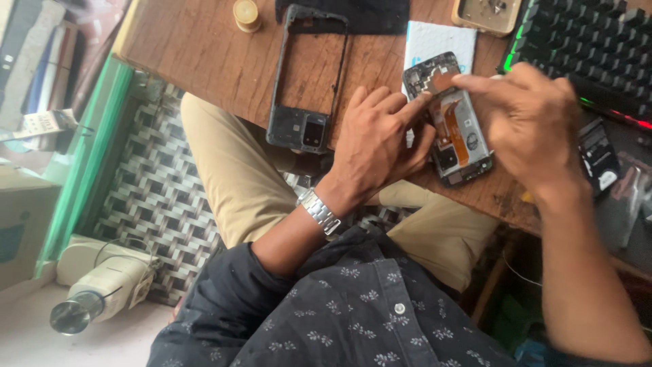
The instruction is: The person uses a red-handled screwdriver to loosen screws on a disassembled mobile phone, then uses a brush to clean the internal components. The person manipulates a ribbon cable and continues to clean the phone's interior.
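An opened phone (pixel 449 119), its back removed so that an orange flex strip and dark boards are exposed, is laid near the front edge of the wooden table (pixel 204 47). It is steadied by the left hand (pixel 373 146), whose fingers are pressed against its left side and upper corner. Its upper end is touched by the extended finger of the right hand (pixel 533 122); whether anything is pinched there cannot be told, as the hand is blurred. A white sheet (pixel 438 37) is lain under the phone's top. An empty dark phone frame (pixel 307 78) is seen to the left, a backlit keyboard (pixel 584 47) to the right.
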